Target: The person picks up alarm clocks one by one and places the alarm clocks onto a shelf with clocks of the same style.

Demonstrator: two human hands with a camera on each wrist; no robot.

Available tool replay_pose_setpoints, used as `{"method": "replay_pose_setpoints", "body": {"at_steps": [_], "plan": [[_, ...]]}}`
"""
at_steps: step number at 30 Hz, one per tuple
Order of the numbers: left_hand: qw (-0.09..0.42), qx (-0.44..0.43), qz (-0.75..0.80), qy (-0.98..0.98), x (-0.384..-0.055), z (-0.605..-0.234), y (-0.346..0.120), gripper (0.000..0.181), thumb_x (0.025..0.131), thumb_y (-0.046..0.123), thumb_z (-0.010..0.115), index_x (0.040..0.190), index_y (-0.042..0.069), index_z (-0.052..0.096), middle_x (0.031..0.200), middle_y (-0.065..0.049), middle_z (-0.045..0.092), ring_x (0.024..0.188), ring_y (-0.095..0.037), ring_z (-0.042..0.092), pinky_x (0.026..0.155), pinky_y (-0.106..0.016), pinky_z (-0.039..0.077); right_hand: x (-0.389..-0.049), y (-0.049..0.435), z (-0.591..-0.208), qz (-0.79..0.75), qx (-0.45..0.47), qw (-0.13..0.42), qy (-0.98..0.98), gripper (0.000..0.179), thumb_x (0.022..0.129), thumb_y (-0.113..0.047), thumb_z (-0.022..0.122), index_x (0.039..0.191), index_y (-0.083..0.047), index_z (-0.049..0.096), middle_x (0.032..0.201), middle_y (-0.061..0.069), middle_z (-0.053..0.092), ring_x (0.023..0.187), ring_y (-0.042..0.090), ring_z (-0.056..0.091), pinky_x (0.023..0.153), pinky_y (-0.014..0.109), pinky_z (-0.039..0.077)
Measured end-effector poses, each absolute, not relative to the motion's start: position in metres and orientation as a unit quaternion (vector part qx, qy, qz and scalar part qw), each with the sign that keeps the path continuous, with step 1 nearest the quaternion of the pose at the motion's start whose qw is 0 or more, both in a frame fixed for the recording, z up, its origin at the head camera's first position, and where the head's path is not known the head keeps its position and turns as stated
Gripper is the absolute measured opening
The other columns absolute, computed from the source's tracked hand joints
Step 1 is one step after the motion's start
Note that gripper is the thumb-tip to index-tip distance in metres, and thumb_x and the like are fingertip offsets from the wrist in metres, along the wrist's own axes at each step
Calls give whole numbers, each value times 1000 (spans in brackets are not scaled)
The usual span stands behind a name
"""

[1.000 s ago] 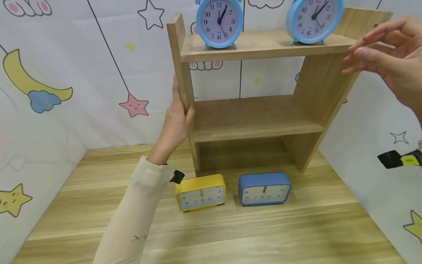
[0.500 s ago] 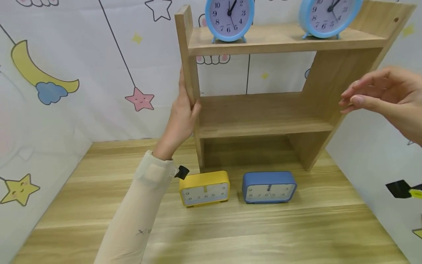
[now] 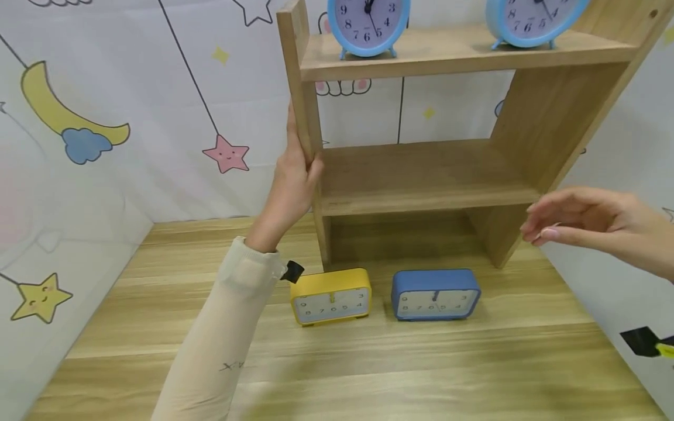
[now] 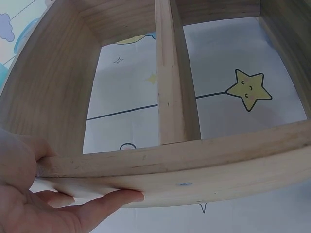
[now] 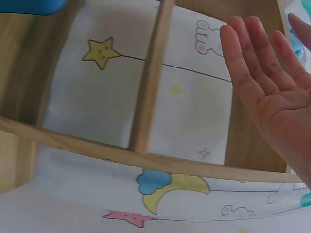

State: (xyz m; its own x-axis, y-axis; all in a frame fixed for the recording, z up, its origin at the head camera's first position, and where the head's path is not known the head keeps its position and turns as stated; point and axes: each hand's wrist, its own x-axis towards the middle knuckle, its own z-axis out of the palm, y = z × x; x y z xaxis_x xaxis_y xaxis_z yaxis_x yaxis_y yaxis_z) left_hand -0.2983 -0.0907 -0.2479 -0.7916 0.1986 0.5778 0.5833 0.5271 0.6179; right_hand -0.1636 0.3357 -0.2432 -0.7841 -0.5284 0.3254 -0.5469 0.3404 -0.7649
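Observation:
My left hand (image 3: 291, 184) grips the left side panel of a wooden shelf (image 3: 421, 202), thumb at the front edge and fingers along the outer face. The left wrist view shows the same hold, with fingers (image 4: 104, 204) flat along the panel. Near the shelf's lower right side, my right hand (image 3: 605, 228) hangs in the air holding nothing, its fingers loosely bent. Two light blue round alarm clocks stand on the top board, a left one (image 3: 368, 26) and a right one (image 3: 532, 23), their tops cut off by the frame.
On the wood-grain table (image 3: 421, 374), a yellow rectangular clock (image 3: 332, 298) and a blue rectangular clock (image 3: 436, 295) stand in front of the shelf's base. White cloth walls (image 3: 131, 175) printed with stars, a moon and clouds enclose the back and sides.
My right hand has come down from beside the top board to the lower right of the shelf. My left hand keeps its grip. The head view has tilted slightly down.

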Motion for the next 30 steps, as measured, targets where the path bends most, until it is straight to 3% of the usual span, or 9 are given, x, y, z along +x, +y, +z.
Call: {"method": "replay_pose_setpoints", "body": {"at_steps": [8, 20, 30], "plan": [[220, -223, -433, -845, -298, -248, -92, 84, 100, 7, 46, 160, 25, -10, 150, -24, 37, 124, -34, 52, 98, -44, 49, -155, 335, -276, 439, 296, -17, -848, 37, 92, 17, 55, 127, 3, 58, 110, 16, 68, 100, 23, 67, 79, 30, 57], [220, -230, -428, -846, -298, -248, -90, 83, 100, 7, 45, 160, 22, -10, 153, -23, 34, 126, -34, 51, 99, -44, 48, -159, 339, -328, 519, 309, -54, -795, 37, 92, 20, 51, 127, 7, 55, 116, 19, 65, 104, 24, 67, 80, 33, 58], [225, -233, -423, -846, -299, -248, -91, 82, 100, 7, 46, 160, 22, -9, 154, -22, 33, 127, -33, 50, 100, -44, 47, -160, 340, -355, 529, 311, -40, -789, 37, 88, 22, 56, 123, 10, 55, 114, 15, 65, 103, 22, 66, 78, 32, 58]]}}
